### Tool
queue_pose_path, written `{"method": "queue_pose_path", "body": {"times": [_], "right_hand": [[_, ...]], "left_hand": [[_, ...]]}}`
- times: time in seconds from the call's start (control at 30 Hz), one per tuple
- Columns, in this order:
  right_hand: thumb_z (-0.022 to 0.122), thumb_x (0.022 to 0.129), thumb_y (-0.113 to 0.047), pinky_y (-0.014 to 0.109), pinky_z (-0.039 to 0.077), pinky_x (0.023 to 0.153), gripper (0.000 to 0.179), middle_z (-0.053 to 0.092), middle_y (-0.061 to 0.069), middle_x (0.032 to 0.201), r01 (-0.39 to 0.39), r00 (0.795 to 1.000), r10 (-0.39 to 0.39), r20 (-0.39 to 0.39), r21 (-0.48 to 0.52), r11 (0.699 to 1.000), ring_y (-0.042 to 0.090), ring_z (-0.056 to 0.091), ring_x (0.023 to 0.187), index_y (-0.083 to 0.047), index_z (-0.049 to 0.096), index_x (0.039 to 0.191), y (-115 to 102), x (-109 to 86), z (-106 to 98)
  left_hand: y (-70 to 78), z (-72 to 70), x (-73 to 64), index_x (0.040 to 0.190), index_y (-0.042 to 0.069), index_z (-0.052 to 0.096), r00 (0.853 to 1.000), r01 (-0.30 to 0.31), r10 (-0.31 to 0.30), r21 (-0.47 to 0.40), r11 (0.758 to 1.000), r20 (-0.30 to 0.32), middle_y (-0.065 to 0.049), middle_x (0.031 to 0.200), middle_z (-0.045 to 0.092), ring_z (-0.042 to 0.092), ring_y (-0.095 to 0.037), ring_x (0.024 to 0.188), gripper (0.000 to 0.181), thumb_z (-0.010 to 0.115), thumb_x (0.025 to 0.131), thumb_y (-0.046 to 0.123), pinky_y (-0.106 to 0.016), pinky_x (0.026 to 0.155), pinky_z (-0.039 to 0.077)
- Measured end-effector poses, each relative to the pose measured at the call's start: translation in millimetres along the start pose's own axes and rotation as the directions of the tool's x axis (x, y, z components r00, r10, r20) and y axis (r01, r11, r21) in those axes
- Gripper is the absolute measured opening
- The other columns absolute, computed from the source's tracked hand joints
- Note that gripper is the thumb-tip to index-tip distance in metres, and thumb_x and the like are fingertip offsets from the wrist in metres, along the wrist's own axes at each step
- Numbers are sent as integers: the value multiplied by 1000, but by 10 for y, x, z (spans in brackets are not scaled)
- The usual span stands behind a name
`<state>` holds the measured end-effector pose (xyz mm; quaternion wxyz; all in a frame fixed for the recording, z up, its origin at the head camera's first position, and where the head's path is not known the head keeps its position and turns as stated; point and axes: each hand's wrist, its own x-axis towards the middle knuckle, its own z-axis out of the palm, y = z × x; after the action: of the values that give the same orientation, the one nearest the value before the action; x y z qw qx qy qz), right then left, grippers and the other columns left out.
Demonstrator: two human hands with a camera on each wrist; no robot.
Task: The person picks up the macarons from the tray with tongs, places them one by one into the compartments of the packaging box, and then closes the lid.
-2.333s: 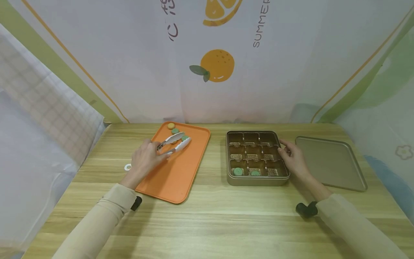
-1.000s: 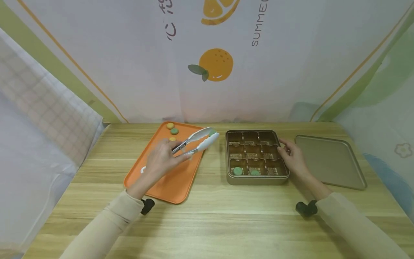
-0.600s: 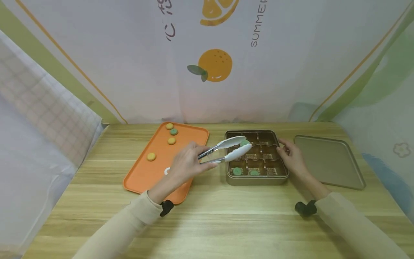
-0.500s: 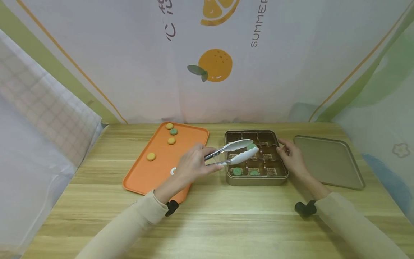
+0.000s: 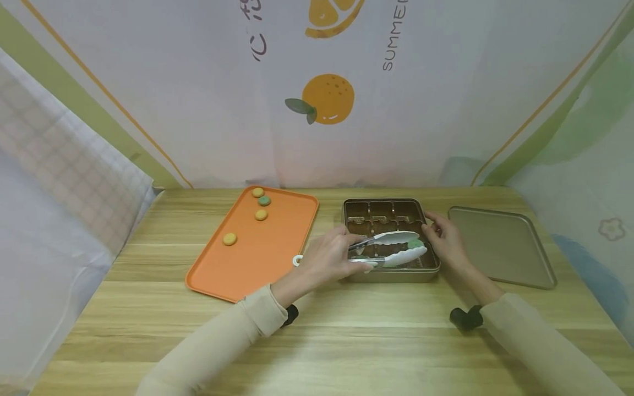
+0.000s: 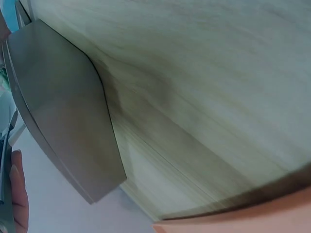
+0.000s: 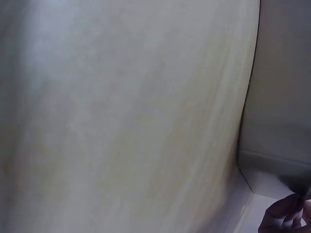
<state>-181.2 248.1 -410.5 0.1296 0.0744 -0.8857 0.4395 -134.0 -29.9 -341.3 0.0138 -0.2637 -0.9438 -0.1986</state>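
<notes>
My left hand (image 5: 329, 256) holds metal tongs (image 5: 396, 237) with white scalloped tips. A green macaron (image 5: 415, 243) sits between those tips, above the front right part of a brown divided tin (image 5: 391, 278). The tongs and hand cover much of the tin's front row, including most of the green macarons lying there. With thumb and fingers, my right hand (image 5: 448, 242) grips the tin's right edge. In the left wrist view the tin's outer wall (image 6: 63, 107) fills the left side, and the fingers show only in part. In the right wrist view, curled fingers (image 7: 284, 213) meet the tin's corner.
An orange tray (image 5: 262, 253) lies to the left, bearing several yellow macarons (image 5: 229, 239) and one green macaron (image 5: 264, 201). The tin's flat lid (image 5: 505, 247) rests at the right. A printed cloth hangs behind the wooden table (image 5: 376, 335).
My left hand has carried the tongs and a green macaron rightward from the orange tray to over the tin's front right. My right hand has stayed at the tin's edge.
</notes>
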Motion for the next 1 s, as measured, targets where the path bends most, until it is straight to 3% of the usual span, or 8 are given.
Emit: {"method": "queue_pose_path", "body": {"times": [0.37,1.0], "right_hand": [[54,92,0,18,35,52,35,49,11,73,-6,1000,6,5,34,999,-1,39,57,15,50,123,3,3,5],[54,91,1,17,34,51,34,47,8,72,-6,1000,6,1,49,999,0,39,56,15,51,122,6,1,10]], "left_hand": [[112,30,88,122,16,64,997,5,-7,32,999,78,4,79,44,35,-8,58,61,74,74,52,-19,47,30],[215,0,154,119,18,66,996,-25,14,118,993,91,5,84,47,44,-8,61,57,72,74,54,-19,48,36]]}}
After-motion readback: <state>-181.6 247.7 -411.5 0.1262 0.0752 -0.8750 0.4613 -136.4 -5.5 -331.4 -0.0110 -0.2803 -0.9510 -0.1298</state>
